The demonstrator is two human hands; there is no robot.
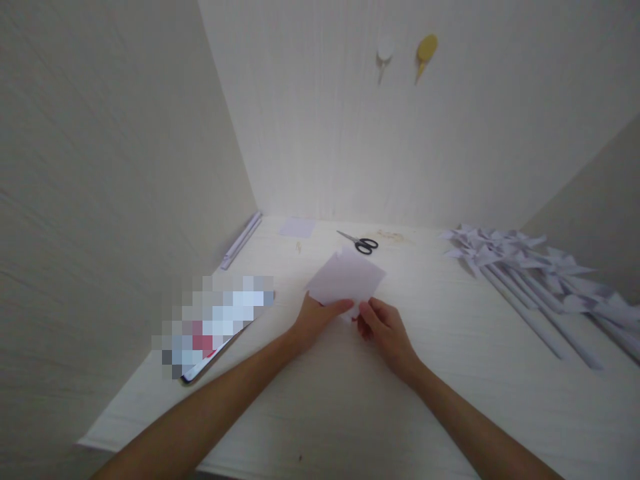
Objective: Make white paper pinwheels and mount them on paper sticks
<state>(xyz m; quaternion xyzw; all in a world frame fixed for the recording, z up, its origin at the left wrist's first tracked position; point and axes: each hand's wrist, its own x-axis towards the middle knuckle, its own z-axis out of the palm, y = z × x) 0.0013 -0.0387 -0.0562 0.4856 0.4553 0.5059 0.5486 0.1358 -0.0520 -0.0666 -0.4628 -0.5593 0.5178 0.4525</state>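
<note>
Here, paper square (pixel 346 278) on table (pixel 450 373), near edge pinched between fingers of left hand (pixel 315 319) and right hand (pixel 385 328).

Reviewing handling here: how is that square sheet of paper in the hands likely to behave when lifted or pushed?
The paper sheet looks thin and light, so it would probably flop or bend where unsupported. Both the left hand and right hand pinch its near edge, suggesting it creases easily. Lying flat on the table, it would likely slide rather than roll.

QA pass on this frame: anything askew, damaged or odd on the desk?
Nothing damaged or spilled. The left hand and right hand hold a paper sheet whose far edge shows a small notch. Scissors lie shut behind it; paper pinwheels lie heaped at right.
</note>
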